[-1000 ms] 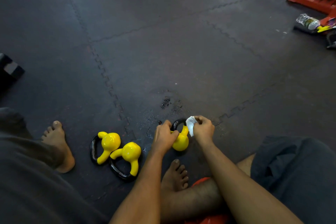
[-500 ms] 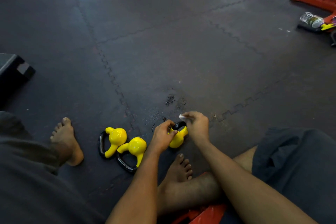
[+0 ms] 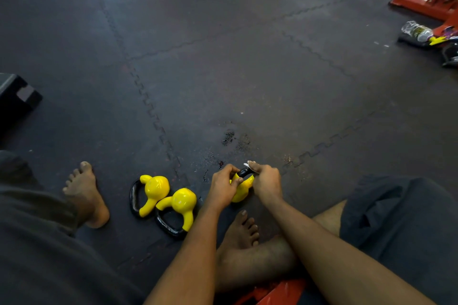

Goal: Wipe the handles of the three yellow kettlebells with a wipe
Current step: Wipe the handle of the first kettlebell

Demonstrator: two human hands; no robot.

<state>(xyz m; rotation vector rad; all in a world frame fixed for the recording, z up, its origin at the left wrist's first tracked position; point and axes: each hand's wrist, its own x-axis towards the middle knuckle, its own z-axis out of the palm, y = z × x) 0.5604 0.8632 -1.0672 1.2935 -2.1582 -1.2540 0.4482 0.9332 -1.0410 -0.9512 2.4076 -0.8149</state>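
Hands meet on one yellow kettlebell (image 3: 241, 190): left hand (image 3: 223, 187) grips its body, right hand (image 3: 266, 181) pinches a wipe (image 3: 247, 165) (mostly hidden) over the black handle (image 3: 244, 172).

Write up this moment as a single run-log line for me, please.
left hand: grips right kettlebell | right hand: holds wipe against its black handle | left kettlebell, middle kettlebell: on floor mat, untouched
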